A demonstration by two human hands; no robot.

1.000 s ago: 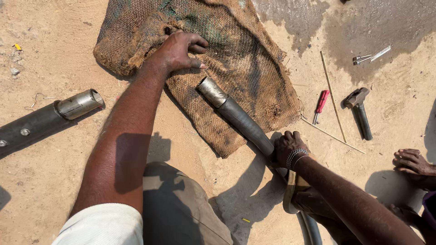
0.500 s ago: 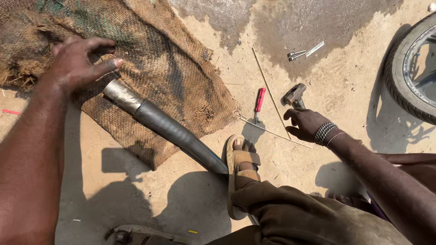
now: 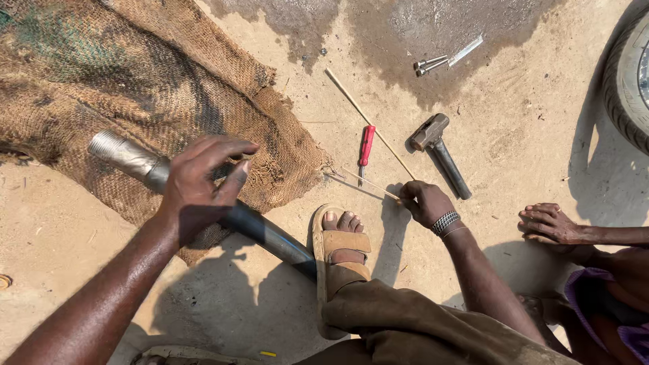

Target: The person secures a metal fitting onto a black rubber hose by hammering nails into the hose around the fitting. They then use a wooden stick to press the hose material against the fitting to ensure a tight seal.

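A dark metal tube with a threaded silver end (image 3: 128, 155) lies across a brown burlap sack (image 3: 135, 88) on the sandy ground. My left hand (image 3: 199, 186) hovers just over the tube's middle, fingers spread, holding nothing. My right hand (image 3: 424, 201) is down on the ground with its fingers closed on the end of a thin stick (image 3: 368, 125). A red-handled screwdriver (image 3: 365, 150) and a hammer (image 3: 439, 152) lie just beyond that hand. My sandalled foot (image 3: 341, 247) rests beside the tube's lower end.
Silver bolts (image 3: 430, 64) lie on a dark wet patch at the top. A tyre (image 3: 629, 81) fills the right edge. Another person's foot (image 3: 551, 224) and purple clothing (image 3: 608, 304) sit at the lower right.
The view has shifted right. My left hand came off the sack and now hovers over the tube. My right hand left the tube, passed by the hammer and closed on the stick.
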